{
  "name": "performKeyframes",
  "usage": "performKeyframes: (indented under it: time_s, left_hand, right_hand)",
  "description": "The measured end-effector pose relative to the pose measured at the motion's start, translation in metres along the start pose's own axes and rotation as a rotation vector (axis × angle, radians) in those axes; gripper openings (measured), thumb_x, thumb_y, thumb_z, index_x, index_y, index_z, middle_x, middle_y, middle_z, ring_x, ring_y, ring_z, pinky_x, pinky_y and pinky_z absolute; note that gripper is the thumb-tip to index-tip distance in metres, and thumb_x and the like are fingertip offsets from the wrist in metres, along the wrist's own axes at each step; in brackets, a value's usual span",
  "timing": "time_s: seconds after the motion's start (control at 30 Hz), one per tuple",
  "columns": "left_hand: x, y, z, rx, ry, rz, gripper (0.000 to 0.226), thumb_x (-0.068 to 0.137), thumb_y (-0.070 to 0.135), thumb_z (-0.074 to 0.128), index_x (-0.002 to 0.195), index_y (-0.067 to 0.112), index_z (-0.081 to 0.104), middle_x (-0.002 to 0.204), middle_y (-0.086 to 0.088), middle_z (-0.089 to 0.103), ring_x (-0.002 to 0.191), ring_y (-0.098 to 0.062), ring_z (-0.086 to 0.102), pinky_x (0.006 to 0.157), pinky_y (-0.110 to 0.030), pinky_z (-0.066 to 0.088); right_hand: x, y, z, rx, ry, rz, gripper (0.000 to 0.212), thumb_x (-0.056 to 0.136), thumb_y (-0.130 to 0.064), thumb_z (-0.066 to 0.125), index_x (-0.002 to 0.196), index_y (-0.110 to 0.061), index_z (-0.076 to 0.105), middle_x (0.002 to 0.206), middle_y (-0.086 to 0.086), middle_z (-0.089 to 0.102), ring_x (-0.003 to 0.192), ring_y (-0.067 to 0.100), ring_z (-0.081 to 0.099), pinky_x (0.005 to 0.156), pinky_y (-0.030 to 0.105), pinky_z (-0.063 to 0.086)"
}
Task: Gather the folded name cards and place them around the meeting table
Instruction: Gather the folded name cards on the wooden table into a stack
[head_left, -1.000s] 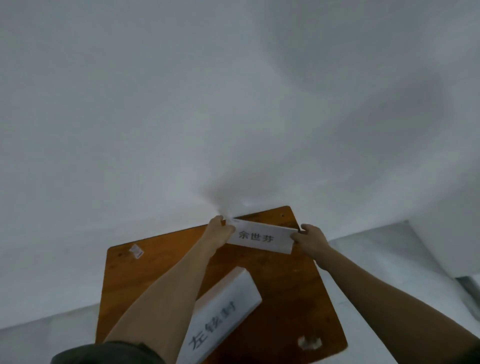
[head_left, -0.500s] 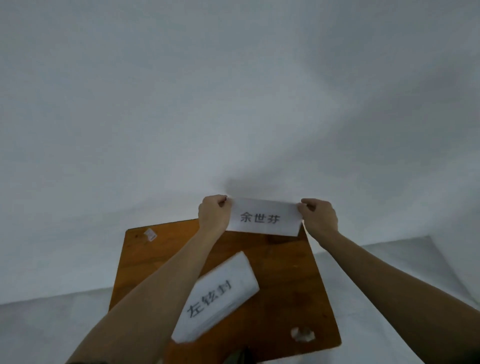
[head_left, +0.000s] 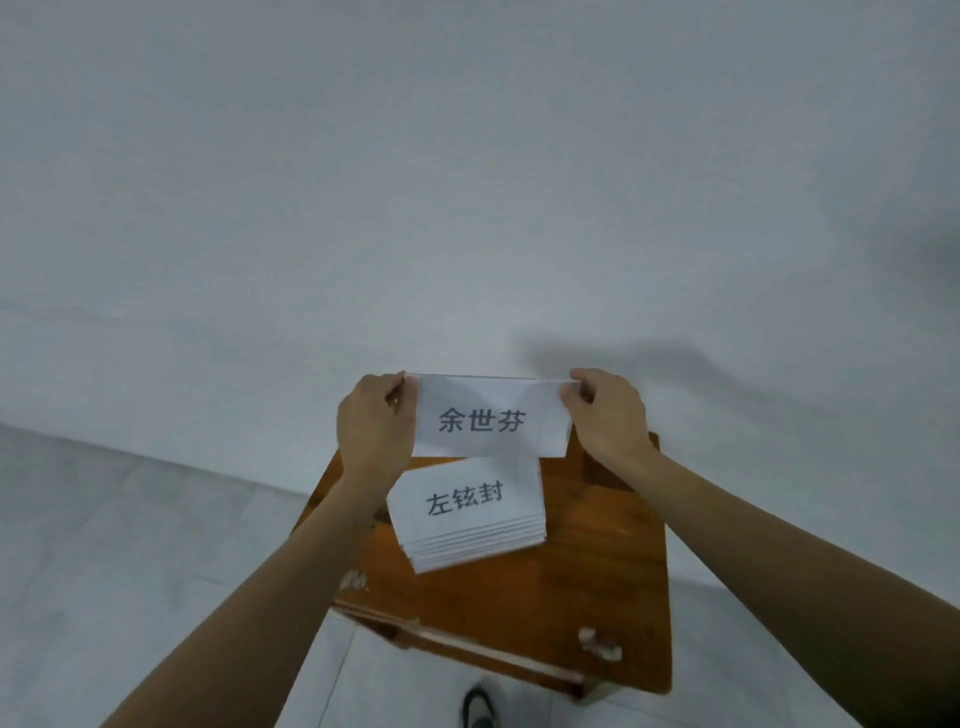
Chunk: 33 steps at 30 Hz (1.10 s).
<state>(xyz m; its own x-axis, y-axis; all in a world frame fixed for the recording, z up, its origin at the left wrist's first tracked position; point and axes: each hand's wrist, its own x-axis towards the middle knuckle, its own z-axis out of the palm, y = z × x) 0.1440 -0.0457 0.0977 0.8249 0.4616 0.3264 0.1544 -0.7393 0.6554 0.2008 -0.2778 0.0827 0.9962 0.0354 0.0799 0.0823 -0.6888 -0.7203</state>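
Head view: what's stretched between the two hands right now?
One folded name card, pinched at its top corners by the left hand and right hand, above the card stack.

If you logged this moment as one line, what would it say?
phase: gathering | left hand and right hand: pinch top corners of held name card | stack of name cards: on wooden table

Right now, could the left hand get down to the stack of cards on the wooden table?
Probably yes, but not freely: the left hand is pinching one end of the raised card. The stack lies just below it on the table, uncovered; it must release first.
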Motion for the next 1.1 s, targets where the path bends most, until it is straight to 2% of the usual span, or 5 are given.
performKeyframes:
  time_s: [0.37,0.57,0.73,0.97,1.1]
  left_hand:
    - [-0.063,-0.082,0.017,0.080,-0.141,-0.227,0.035,0.099,0.021,0.047,0.070,0.006,0.059,0.062,0.002,0.056,0.057,-0.013,0.050,0.049,-0.017,0.032]
    - [-0.056,-0.088,0.026,0.014,-0.172,-0.293,0.027,0.099,0.024,0.049,0.079,0.013,0.065,0.069,0.002,0.062,0.059,-0.007,0.055,0.049,-0.013,0.036]
    - [-0.055,-0.098,0.031,-0.140,-0.124,-0.394,0.027,0.098,0.020,0.045,0.078,0.015,0.062,0.072,-0.003,0.063,0.066,-0.016,0.060,0.056,-0.022,0.047]
    - [-0.032,-0.158,0.068,-0.620,-0.373,-1.268,0.072,0.091,0.067,0.037,0.129,0.007,0.051,0.123,-0.019,0.060,0.109,-0.036,0.059,0.094,-0.048,0.050]
    - [-0.033,-0.163,0.081,-0.934,-0.662,-1.437,0.074,0.088,0.069,0.039,0.125,0.007,0.057,0.120,-0.023,0.063,0.105,-0.042,0.063,0.082,-0.052,0.055]
  right_hand:
    - [-0.024,0.000,0.051,-0.502,-0.295,-0.106,0.019,0.100,-0.028,0.042,0.087,-0.017,0.051,0.095,0.006,0.066,0.079,0.019,0.059,0.064,0.028,0.043]
    - [-0.022,0.002,0.052,-0.504,-0.394,-0.098,0.044,0.102,-0.029,0.040,0.141,-0.008,0.043,0.136,0.010,0.057,0.121,0.026,0.055,0.098,0.036,0.046]
    - [-0.010,0.010,0.039,-0.336,-0.580,-0.069,0.057,0.101,-0.044,0.041,0.151,-0.019,0.030,0.154,0.002,0.037,0.140,0.023,0.037,0.115,0.041,0.032]
    - [0.010,0.048,0.069,0.363,-0.388,0.749,0.076,0.092,-0.065,0.038,0.149,-0.015,0.034,0.151,0.012,0.040,0.136,0.034,0.041,0.111,0.051,0.034]
    - [0.011,0.085,0.115,0.685,-0.523,1.064,0.106,0.062,-0.084,0.056,0.143,-0.017,0.041,0.142,0.022,0.047,0.122,0.045,0.053,0.098,0.060,0.045]
